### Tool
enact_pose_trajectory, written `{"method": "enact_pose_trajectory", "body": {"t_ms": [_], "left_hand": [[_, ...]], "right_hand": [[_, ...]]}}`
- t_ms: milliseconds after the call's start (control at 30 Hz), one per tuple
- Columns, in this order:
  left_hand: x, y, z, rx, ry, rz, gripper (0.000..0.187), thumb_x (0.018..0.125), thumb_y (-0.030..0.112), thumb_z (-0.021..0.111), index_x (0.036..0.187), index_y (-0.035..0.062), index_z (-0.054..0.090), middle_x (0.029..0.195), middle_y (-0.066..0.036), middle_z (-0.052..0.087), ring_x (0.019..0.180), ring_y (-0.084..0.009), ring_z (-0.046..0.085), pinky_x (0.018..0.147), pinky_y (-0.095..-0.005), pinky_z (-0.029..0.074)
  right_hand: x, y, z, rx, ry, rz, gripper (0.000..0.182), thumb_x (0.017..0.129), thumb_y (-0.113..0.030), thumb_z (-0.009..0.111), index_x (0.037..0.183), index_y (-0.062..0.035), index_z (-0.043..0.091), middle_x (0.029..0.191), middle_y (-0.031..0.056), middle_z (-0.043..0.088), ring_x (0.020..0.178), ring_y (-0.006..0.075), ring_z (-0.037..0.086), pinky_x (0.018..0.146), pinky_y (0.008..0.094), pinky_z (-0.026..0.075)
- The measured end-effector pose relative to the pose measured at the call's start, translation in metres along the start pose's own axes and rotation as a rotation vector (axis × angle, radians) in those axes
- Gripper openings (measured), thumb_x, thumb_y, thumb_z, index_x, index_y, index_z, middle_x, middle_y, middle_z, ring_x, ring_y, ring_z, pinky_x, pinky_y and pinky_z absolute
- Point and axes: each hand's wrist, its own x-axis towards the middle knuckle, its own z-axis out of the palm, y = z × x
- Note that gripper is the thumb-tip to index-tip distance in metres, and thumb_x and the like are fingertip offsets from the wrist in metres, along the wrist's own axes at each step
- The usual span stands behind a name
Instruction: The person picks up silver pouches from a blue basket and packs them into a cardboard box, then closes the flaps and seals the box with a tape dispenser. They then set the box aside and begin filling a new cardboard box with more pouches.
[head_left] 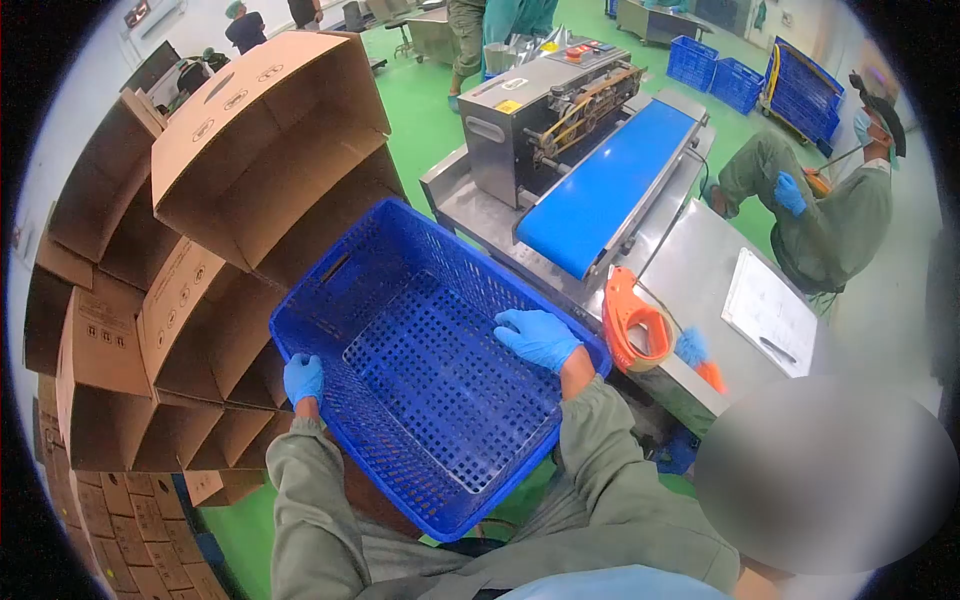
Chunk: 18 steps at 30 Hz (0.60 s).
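An empty blue plastic crate (450,370) with a perforated floor and walls is tilted in front of my body. My left hand (304,380), in a blue glove, is closed over the crate's left rim. Reaching across the right rim, my right hand (540,340) is also gloved in blue. Its fingers are stretched out above the inside of the crate near the right wall, and nothing shows in them. Whether its palm presses on the wall is hidden.
Open cardboard boxes (270,140) are stacked at left. Ahead stands a machine (510,120) with a blue conveyor belt (610,190). An orange tape dispenser (635,325), a brush (700,355) and a clipboard (770,310) lie on the steel table. A seated person (830,205) and a blurred head are at right.
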Motion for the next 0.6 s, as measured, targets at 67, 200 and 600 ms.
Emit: {"method": "enact_pose_trajectory", "body": {"t_ms": [67,200,600], "left_hand": [[0.001,-0.003,0.002,-0.029,0.003,0.032,0.033,0.078,0.028,0.058,0.089,-0.0004,0.07,0.086,-0.025,0.068,0.082,-0.0396,0.067,0.076,-0.0447,0.051],[-0.004,0.006,-0.004,0.005,0.026,0.005,0.033,0.078,0.028,0.059,0.089,-0.0004,0.07,0.085,-0.024,0.068,0.081,-0.0392,0.067,0.075,-0.044,0.051],[0.001,-0.003,0.003,-0.011,0.027,0.007,0.032,0.077,0.028,0.059,0.089,0.0001,0.07,0.084,-0.024,0.068,0.08,-0.0385,0.067,0.075,-0.0439,0.051]], "right_hand": [[-0.001,-0.002,-0.001,-0.003,0.006,0.0,0.047,0.091,-0.04,0.05,0.12,-0.0059,0.062,0.116,0.018,0.065,0.107,0.0361,0.061,0.094,0.0429,0.047],[0.0,-0.002,-0.002,-0.011,-0.006,0.003,0.046,0.091,-0.04,0.05,0.119,-0.0058,0.062,0.115,0.0181,0.065,0.107,0.0363,0.061,0.094,0.0433,0.047],[0.001,0.002,0.0,-0.007,-0.012,-0.001,0.047,0.091,-0.041,0.05,0.121,-0.0062,0.061,0.115,0.0177,0.065,0.107,0.0359,0.062,0.094,0.043,0.047]]}}
